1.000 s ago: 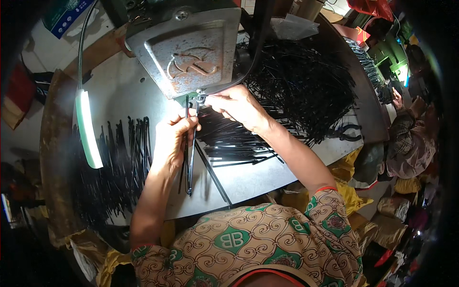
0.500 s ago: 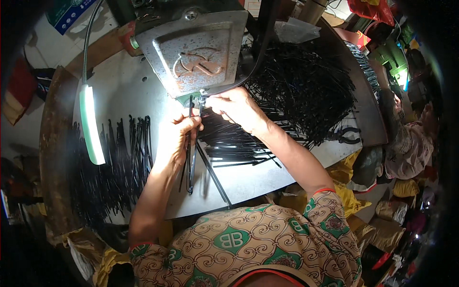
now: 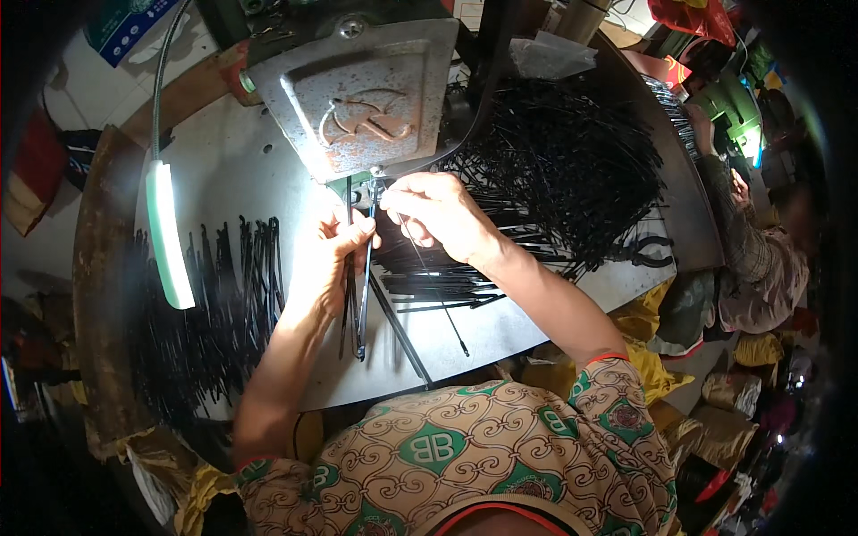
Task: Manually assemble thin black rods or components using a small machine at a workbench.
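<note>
My left hand [image 3: 329, 250] is closed around a few thin black umbrella ribs [image 3: 363, 308], thumb on top. Their upper ends reach up under the machine's metal head [image 3: 357, 98], and their lower ends point toward me. Close on the right, my right hand [image 3: 450, 219] pinches a single thin rib [image 3: 444, 299] that hangs down toward the table's near edge. Its fingertips are beside the small metal tool part [image 3: 374, 186] under the head; the exact contact there is too small to make out.
A big tangled pile of black ribs [image 3: 563, 170] covers the right of the white table [image 3: 509, 330]. More ribs [image 3: 206, 313] lie in rows at left, under a lit gooseneck lamp [image 3: 168, 237]. Black-handled pliers [image 3: 648, 252] rest at right. Another person [image 3: 760, 268] sits far right.
My right hand has turned slightly, and the thin rib in it has swung from a rightward slant to hang more toward me. My left hand stays almost in place with its ribs.
</note>
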### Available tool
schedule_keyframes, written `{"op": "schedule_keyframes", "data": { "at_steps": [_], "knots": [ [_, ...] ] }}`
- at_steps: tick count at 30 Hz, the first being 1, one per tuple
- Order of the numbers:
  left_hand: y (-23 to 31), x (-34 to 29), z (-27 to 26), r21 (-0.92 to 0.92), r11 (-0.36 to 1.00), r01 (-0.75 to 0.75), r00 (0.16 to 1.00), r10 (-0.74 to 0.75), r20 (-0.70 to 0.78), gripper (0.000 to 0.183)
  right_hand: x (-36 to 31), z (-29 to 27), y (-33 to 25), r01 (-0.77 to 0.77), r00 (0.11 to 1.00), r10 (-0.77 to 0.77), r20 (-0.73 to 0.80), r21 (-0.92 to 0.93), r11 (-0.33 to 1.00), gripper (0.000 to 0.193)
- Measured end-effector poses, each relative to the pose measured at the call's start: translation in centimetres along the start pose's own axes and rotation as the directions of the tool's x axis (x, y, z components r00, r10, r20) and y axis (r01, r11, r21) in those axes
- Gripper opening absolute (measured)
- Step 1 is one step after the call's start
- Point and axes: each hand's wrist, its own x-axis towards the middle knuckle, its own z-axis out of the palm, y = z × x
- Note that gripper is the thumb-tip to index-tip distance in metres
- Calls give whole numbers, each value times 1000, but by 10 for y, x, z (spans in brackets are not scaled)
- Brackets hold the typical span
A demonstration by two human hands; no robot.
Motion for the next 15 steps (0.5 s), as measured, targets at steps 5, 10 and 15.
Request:
{"op": "schedule_keyframes", "data": {
  "at_steps": [5, 10, 15],
  "knots": [
    [-9, 11, 0, -10, 997, -71, 997, 71, -29, 10, 4, 4, 4, 40, 999, -40, -24, -1, 999, 15],
    [-10, 12, 2, -29, 997, -78, 996, 76, -53, 10, 7, 5, 9, 50, 999, -49, -18, 24, 998, 16],
    [-12, 15, 6, -48, 987, -151, 985, 146, -87, 12, 10, 6, 12, 59, 998, -58, -24, 37, 998, 16]
  ]
}}
